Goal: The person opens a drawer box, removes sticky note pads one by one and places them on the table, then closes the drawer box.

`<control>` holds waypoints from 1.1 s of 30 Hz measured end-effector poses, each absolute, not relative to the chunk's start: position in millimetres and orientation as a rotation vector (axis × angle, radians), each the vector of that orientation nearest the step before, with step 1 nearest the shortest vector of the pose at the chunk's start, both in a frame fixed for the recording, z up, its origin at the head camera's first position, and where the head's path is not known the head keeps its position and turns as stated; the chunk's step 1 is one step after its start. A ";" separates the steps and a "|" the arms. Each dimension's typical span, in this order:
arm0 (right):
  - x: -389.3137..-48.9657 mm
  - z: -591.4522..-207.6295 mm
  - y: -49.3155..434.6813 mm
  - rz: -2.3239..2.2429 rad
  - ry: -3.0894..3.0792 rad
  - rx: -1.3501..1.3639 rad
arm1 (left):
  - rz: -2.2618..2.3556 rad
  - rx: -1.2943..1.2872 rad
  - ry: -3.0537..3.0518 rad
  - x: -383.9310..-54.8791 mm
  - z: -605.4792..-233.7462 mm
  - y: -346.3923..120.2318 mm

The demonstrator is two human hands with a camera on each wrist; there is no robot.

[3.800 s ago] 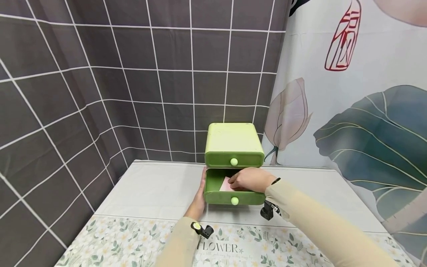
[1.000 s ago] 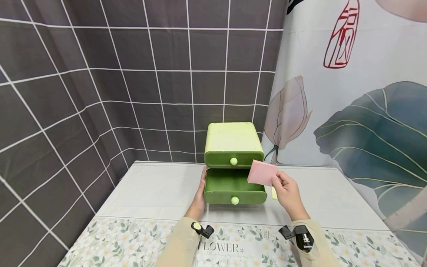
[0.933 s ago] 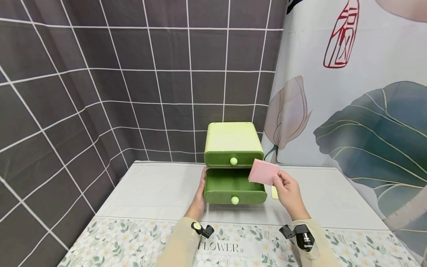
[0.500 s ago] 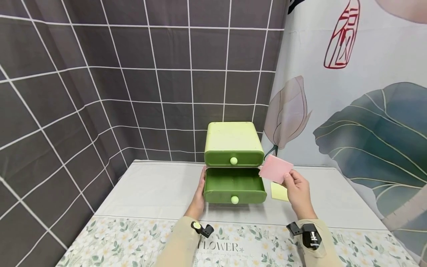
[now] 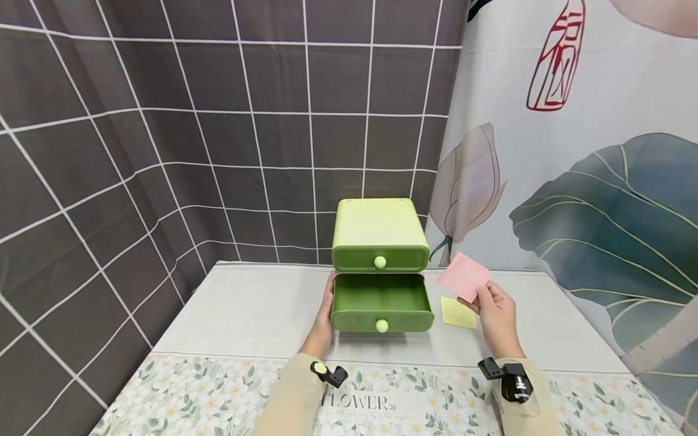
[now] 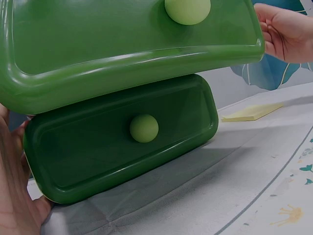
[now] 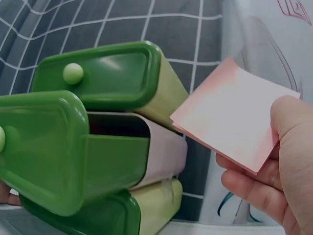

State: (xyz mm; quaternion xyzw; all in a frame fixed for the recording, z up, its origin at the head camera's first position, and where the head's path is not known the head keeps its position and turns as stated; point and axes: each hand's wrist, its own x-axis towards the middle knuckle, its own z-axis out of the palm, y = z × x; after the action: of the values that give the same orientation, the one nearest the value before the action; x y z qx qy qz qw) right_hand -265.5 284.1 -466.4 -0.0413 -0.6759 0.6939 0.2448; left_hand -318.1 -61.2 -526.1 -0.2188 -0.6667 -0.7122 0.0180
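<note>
In the head view a pad of pink sticky notes (image 5: pixel 465 277) is pinched between the thumb and fingers of my right hand (image 5: pixel 497 318), raised right of a small green drawer cabinet (image 5: pixel 382 224). The cabinet's middle drawer (image 5: pixel 382 321) is pulled out, and its visible inside holds nothing. My left hand (image 5: pixel 322 321) rests along the cabinet's left side with fairly straight fingers, partly hidden behind it. On the white cloth below the pink pad lies a yellow sticky note pad (image 5: pixel 458 313). Both wrist views also show a closed bottom drawer (image 6: pixel 117 142).
The top drawer (image 5: pixel 360 260) is closed, with a round pale green knob (image 5: pixel 380 262). A flower-patterned cloth (image 5: pixel 218 393) covers the table's front. Behind stand a dark grid curtain (image 5: pixel 283 139) and a white printed curtain (image 5: pixel 507 79).
My right hand has come out of the middle drawer with the pink sticky note pad and moved to the right. The yellow pad has come fully into sight. My left hand stays put.
</note>
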 end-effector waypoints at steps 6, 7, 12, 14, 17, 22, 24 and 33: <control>-267.4 -476.9 289.7 1.983 -1.837 -0.184 | -2.202 -0.681 -2.077 -316.6 -524.7 -60.9; -267.7 -479.0 290.7 1.988 -1.845 -0.200 | -2.204 -0.681 -2.075 -316.5 -524.7 -60.8; -269.3 -487.8 295.0 1.977 -1.900 -0.275 | -2.214 -0.678 -2.068 -317.2 -525.4 -60.2; -269.8 -490.4 296.6 1.956 -1.930 -0.309 | -2.222 -0.672 -2.067 -317.8 -525.9 -60.1; -270.3 -493.9 298.9 1.900 -1.980 -0.367 | -2.223 -0.660 -2.075 -318.0 -526.1 -60.3; -272.3 -498.5 301.7 1.813 -2.038 -0.480 | -2.188 -0.640 -2.112 -316.6 -524.8 -60.9; -273.6 -500.1 302.5 1.795 -2.044 -0.503 | -2.175 -0.635 -2.123 -315.8 -523.8 -60.9; -275.6 -509.1 302.5 1.722 -2.086 -0.589 | -2.251 -0.651 -2.072 -315.6 -523.9 -59.7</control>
State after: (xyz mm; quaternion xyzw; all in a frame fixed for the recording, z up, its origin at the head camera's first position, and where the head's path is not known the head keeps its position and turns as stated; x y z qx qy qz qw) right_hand -275.6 302.5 -509.1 -0.2091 -0.7404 0.6114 0.1854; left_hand -315.6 -59.7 -523.9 -0.2081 -0.6624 -0.7196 0.0069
